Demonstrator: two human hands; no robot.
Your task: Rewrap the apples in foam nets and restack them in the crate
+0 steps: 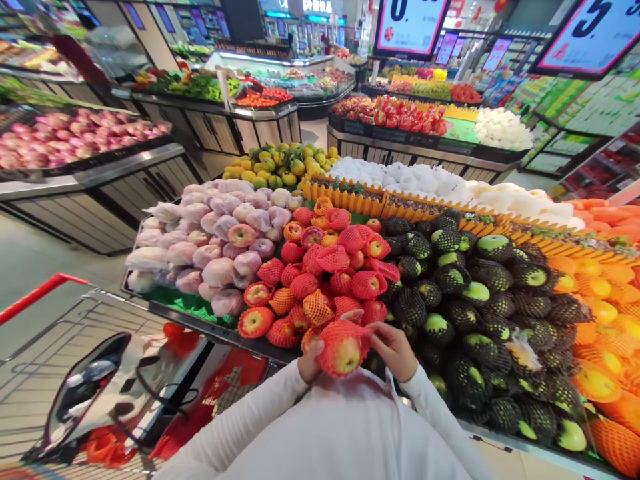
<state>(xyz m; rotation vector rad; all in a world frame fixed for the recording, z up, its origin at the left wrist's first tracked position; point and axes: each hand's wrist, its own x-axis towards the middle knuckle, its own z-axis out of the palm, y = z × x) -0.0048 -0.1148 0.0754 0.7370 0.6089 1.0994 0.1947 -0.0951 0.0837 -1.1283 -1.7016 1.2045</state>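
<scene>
Place: the produce section of a supermarket.
Displays: low benches (pixel 165 167) stand in rows with aisles between them, each heaped with sorted fruit and vegetables.
Goods: red apples in foam nets (pixel 320 280), pale wrapped fruit (pixel 210 247), green fruit in black nets (pixel 480 293), yellow-green citrus (pixel 280 163) and orange fruit (pixel 600 300) lie in separate piles.
Signs: large price boards (pixel 410 23) with big digits hang overhead.
Trolley: a wire shopping cart with a red handle (pixel 40 293) stands at the near bench.
Background: lit chilled cases (pixel 300 27) and further stocked stands line the far side.
</scene>
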